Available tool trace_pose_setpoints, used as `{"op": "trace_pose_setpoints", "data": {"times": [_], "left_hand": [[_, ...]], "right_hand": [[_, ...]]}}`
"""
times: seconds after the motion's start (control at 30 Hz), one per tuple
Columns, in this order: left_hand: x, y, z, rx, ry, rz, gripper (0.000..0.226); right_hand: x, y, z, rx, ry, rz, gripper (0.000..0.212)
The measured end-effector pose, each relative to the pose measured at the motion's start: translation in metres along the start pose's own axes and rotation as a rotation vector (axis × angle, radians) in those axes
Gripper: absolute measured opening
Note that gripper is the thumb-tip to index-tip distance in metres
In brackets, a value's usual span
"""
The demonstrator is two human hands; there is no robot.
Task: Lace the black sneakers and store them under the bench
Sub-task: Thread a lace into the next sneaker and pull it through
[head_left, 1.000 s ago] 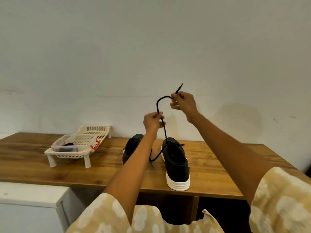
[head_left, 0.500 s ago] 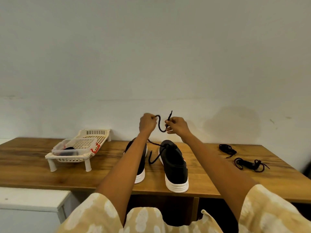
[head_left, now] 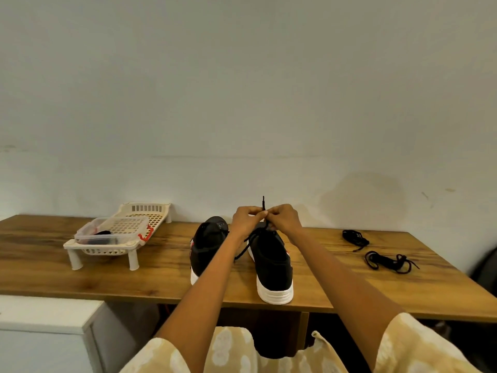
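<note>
Two black sneakers with white soles stand heel-toward-me on the wooden bench (head_left: pixel 161 273): the left sneaker (head_left: pixel 205 246) and the right sneaker (head_left: pixel 273 265). My left hand (head_left: pixel 246 220) and my right hand (head_left: pixel 283 220) meet just above the front of the right sneaker. Both pinch the black lace (head_left: pixel 263 204), whose tip sticks up between them. A slack part of the lace hangs down to the left of the right sneaker.
A white plastic rack (head_left: pixel 118 238) with a clear lidded box on it stands at the bench's left. Two loose bundles of black laces (head_left: pixel 387 259) lie at the right. A white cabinet (head_left: pixel 45 327) sits low at the left, below the bench edge.
Both hands have come down from well above the sneakers to just over the right sneaker's front and closed together; the raised lace loop is gone. The view has tilted, bringing the laces at right into sight.
</note>
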State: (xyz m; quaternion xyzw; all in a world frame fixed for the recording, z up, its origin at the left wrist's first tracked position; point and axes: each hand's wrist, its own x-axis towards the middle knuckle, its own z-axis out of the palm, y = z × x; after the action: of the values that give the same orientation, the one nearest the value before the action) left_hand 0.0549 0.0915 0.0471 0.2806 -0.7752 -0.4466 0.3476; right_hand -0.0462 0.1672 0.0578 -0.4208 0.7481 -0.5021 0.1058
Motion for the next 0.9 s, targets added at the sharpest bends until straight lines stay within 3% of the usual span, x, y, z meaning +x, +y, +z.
{"op": "trace_pose_setpoints", "data": {"times": [0.13, 0.23, 0.33, 0.4, 0.47, 0.67, 0.9], "left_hand": [[-0.001, -0.001, 0.008, -0.029, 0.144, -0.004, 0.013], [0.000, -0.001, 0.009, 0.024, 0.219, -0.029, 0.010], [-0.003, -0.006, 0.008, 0.296, 0.103, 0.038, 0.020], [-0.007, -0.007, 0.009, 0.464, -0.080, 0.115, 0.023], [-0.010, -0.009, 0.012, 0.544, -0.153, 0.138, 0.023], [-0.017, -0.010, 0.022, 0.650, -0.039, 0.233, 0.025], [-0.020, -0.019, 0.040, 0.681, 0.077, 0.256, 0.022]], "right_hand": [[-0.010, 0.006, 0.002, -0.026, -0.049, -0.037, 0.027], [-0.013, 0.019, -0.003, -0.193, -0.109, -0.024, 0.044], [-0.013, 0.042, -0.006, -0.347, -0.167, 0.024, 0.039], [-0.013, 0.051, -0.007, -0.298, -0.137, 0.041, 0.029], [-0.014, 0.053, -0.010, -0.171, -0.096, 0.084, 0.024], [-0.018, 0.054, -0.019, 0.207, -0.156, 0.307, 0.004], [-0.016, 0.057, -0.020, 0.248, -0.219, 0.320, 0.004]]}}
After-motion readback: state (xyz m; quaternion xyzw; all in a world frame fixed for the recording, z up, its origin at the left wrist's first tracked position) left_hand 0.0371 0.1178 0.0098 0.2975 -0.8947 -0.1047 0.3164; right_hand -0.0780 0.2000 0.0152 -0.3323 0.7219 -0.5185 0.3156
